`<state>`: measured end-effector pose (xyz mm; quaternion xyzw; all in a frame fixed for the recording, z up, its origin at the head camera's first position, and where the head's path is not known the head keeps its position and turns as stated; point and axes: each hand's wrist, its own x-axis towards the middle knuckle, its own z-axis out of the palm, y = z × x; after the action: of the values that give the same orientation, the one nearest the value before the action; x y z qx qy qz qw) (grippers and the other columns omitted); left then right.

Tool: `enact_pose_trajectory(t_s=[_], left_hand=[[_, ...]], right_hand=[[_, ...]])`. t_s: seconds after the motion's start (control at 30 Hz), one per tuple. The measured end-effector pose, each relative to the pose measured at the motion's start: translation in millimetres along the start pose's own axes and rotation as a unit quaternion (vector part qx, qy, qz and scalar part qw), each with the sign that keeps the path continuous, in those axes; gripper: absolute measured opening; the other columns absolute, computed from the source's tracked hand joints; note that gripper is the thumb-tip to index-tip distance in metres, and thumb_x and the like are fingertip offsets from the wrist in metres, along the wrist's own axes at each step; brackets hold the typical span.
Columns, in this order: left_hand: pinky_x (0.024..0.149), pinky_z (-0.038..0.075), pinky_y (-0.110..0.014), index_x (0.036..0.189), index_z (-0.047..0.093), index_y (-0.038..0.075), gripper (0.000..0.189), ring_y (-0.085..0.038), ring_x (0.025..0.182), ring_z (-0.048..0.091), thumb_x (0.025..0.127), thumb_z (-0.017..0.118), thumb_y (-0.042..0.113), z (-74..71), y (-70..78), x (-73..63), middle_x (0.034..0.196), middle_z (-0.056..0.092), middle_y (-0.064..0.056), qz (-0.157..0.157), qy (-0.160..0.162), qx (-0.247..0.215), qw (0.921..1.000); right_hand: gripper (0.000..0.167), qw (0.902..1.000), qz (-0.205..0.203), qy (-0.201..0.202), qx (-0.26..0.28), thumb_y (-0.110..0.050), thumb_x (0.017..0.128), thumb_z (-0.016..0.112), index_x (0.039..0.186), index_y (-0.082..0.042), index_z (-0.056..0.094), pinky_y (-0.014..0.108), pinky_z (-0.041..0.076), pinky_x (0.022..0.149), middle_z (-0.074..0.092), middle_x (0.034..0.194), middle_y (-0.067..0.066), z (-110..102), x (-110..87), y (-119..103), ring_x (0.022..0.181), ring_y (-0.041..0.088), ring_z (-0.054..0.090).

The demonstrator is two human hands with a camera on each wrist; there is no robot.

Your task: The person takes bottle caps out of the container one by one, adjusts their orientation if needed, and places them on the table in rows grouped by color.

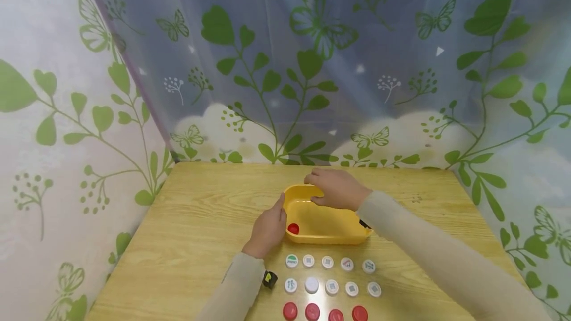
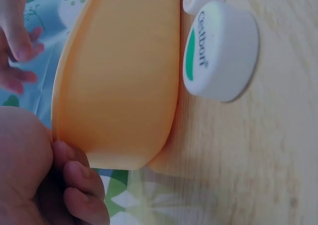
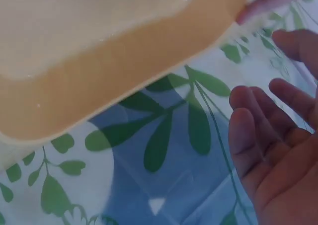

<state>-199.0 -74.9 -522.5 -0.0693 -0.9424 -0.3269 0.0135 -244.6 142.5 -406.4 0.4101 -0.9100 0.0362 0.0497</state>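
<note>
A yellow plastic tray (image 1: 330, 240) with rounded corners sits on the table, a single red bottle cap (image 1: 293, 228) lying in its near left corner. My left hand (image 1: 267, 229) holds the tray's left end, and the left wrist view shows its curled fingers (image 2: 82, 178) at the rim. Over the far side of the tray hovers my right hand (image 1: 336, 189), nothing in its grasp. Its fingers (image 3: 243, 133) are loosely bent and spread in the right wrist view. Closest to the tray's outer wall is a white cap with green print (image 2: 218, 51).
In front of the tray, white bottle caps (image 1: 331, 287) stand in two rows on the wooden table (image 1: 192, 241). A row of red caps (image 1: 313, 311) lies nearer me. Behind the table hangs a leaf-patterned curtain (image 1: 267, 113).
</note>
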Motion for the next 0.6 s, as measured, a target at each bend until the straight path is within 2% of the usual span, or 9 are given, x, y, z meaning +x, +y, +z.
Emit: enact_pose_trajectory(t_s=[0.1, 0.2, 0.33, 0.47, 0.6], left_hand=[[0.048, 0.036, -0.026, 0.16, 0.038, 0.007, 0.051, -0.013, 0.047, 0.04, 0.11, 0.044, 0.02, 0.9, -1.1, -0.3, 0.057, 0.042, 0.001, 0.004, 0.003, 0.002, 1.0], [0.046, 0.034, -0.026, 0.159, 0.039, 0.006, 0.05, -0.012, 0.045, 0.038, 0.11, 0.044, 0.018, 0.7, -1.4, -0.6, 0.055, 0.041, 0.002, 0.011, 0.008, 0.0, 0.9999], [0.046, 0.033, -0.025, 0.159, 0.039, 0.006, 0.051, -0.012, 0.045, 0.038, 0.11, 0.045, 0.019, -1.6, 0.1, -1.0, 0.056, 0.04, 0.002, 0.013, 0.006, -0.005, 0.9999], [0.049, 0.035, -0.024, 0.161, 0.036, 0.007, 0.053, -0.013, 0.048, 0.04, 0.11, 0.046, 0.018, -2.8, 2.1, -1.5, 0.058, 0.041, 0.001, 0.003, -0.007, -0.012, 0.9999], [0.048, 0.036, -0.025, 0.16, 0.036, 0.006, 0.052, -0.013, 0.047, 0.04, 0.11, 0.046, 0.017, -3.2, 2.6, -1.0, 0.057, 0.042, 0.001, 0.009, 0.0, -0.013, 0.9999]], right_hand=[[0.041, 0.9987, -0.018, -0.042, -0.021, -0.033, 0.086, 0.084, 0.118, -0.012, 0.069, 0.037, 0.058, 0.076, 0.068, 0.106, 0.003, 15.6, 13.9, -4.2, 0.088, 0.019, 0.068], [0.042, 0.9938, -0.026, -0.103, -0.032, -0.035, 0.085, 0.085, 0.117, -0.014, 0.07, 0.038, 0.058, 0.076, 0.071, 0.106, 0.001, 32.3, 23.5, -14.6, 0.088, 0.018, 0.069], [0.029, 0.984, -0.027, -0.174, -0.025, -0.032, 0.09, 0.08, 0.114, -0.017, 0.073, 0.034, 0.057, 0.077, 0.071, 0.097, -0.004, 52.8, 32.1, -30.6, 0.081, 0.014, 0.066], [0.013, 0.9812, -0.029, -0.191, -0.013, -0.026, 0.094, 0.075, 0.104, -0.018, 0.075, 0.032, 0.055, 0.072, 0.066, 0.081, -0.007, 66.5, 36.7, -41.4, 0.069, 0.012, 0.057], [0.001, 0.9823, -0.032, -0.184, -0.015, -0.022, 0.095, 0.074, 0.095, -0.021, 0.073, 0.03, 0.054, 0.074, 0.065, 0.078, -0.009, 82.8, 41.4, -40.1, 0.068, 0.01, 0.055]])
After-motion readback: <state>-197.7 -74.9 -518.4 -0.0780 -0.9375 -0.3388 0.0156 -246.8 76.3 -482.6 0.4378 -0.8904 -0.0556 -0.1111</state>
